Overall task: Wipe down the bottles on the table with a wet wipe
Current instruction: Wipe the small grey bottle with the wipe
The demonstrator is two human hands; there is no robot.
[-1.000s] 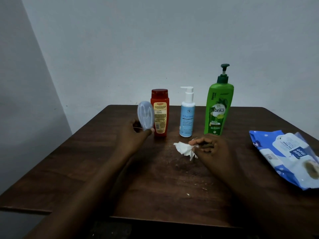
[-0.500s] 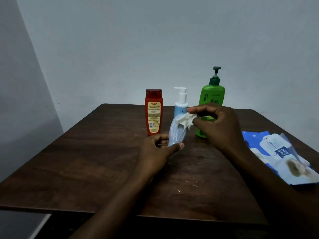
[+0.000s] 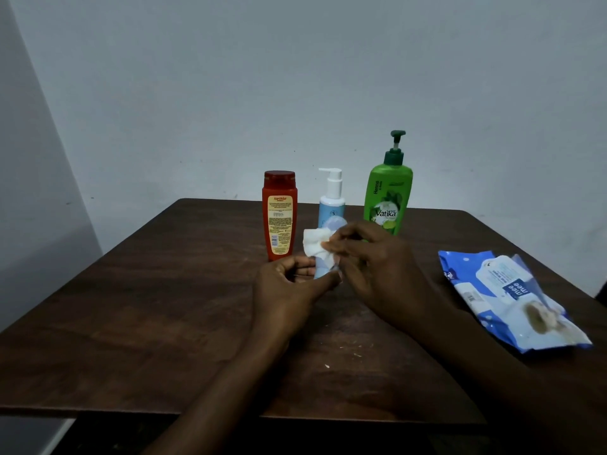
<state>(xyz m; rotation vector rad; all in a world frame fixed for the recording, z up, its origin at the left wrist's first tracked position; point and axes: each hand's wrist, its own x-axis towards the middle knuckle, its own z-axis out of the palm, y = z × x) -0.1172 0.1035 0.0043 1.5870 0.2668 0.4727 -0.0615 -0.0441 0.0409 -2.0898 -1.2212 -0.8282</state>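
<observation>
My left hand point(image 3: 285, 292) grips the base of a small pale translucent bottle point(image 3: 332, 224), upright above the table's middle. My right hand point(image 3: 377, 267) pinches a crumpled white wet wipe point(image 3: 313, 245) and presses it against that bottle's side, hiding most of it. Behind them stand a red bottle with a yellow label point(image 3: 279, 215), a light-blue bottle with a white pump point(image 3: 332, 198) and a tall green pump bottle point(image 3: 388, 198), all upright in a row.
A blue and white pack of wet wipes point(image 3: 505, 297) lies flat near the right edge of the dark wooden table point(image 3: 147, 307). Small white crumbs dot the wood in front of my hands. Pale walls rise behind and to the left.
My left hand brought the pale bottle from beside the red bottle to the middle. My right hand lifted the wipe off the table onto it, then slid it down the bottle.
</observation>
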